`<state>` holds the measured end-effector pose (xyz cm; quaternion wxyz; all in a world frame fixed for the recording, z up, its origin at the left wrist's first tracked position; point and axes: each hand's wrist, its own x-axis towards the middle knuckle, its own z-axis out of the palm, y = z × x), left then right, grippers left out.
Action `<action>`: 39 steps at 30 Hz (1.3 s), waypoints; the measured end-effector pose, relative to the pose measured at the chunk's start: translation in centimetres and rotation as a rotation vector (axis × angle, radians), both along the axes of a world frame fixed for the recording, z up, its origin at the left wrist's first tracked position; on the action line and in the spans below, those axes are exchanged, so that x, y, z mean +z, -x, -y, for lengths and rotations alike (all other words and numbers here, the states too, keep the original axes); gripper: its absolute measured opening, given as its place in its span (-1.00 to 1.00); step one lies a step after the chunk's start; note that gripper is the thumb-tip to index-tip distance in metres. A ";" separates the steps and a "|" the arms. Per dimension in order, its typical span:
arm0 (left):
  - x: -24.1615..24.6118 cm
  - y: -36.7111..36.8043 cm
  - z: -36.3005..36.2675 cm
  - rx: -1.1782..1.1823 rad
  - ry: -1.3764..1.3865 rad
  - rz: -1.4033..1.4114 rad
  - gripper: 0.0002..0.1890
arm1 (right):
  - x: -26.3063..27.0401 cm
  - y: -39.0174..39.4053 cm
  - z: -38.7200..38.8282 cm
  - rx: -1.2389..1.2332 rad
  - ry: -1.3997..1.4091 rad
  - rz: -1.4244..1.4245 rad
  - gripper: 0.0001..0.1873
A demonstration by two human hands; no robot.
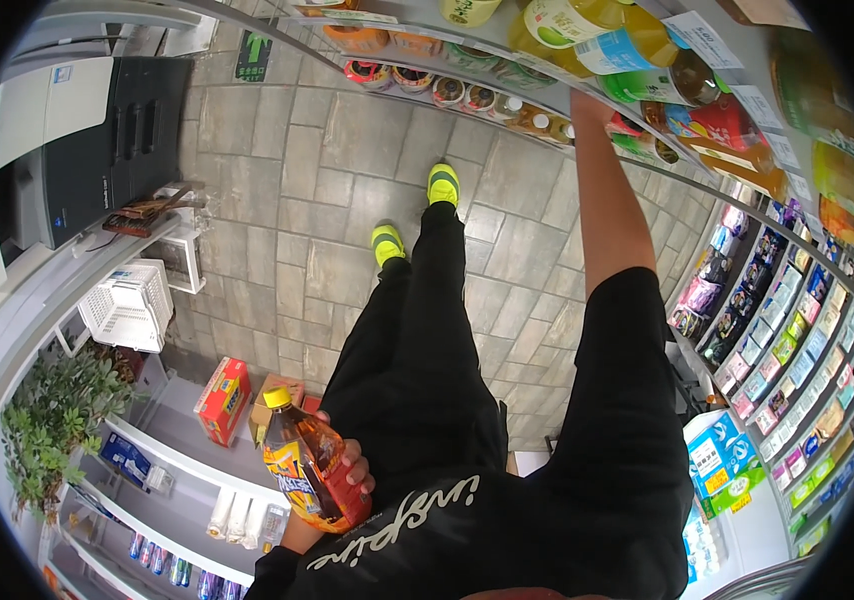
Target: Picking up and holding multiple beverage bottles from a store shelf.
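My left hand is wrapped around a plastic bottle of amber-brown drink with a yellow cap, held tilted in front of my black shirt. The bottle has a colourful yellow and red label. My right arm stretches forward to the drinks shelves, and my right hand reaches under an upper shelf edge. Its fingers are hidden there, so whether they hold anything is not visible. Near that hand, clear bottles with white caps and a red-labelled bottle on the shelf above can be seen.
A dark machine and white baskets stand left, above a leafy plant. Red boxes rest on a low shelf. Packaged goods fill the curved rack at right. Tiled floor lies around my yellow shoes.
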<state>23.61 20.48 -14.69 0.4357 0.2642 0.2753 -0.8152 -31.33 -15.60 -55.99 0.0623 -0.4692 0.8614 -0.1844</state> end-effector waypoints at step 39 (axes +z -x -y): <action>10.6 -1.2 7.2 -0.377 0.505 -0.659 0.01 | 54.8 -23.7 -44.2 0.104 0.251 0.308 -0.72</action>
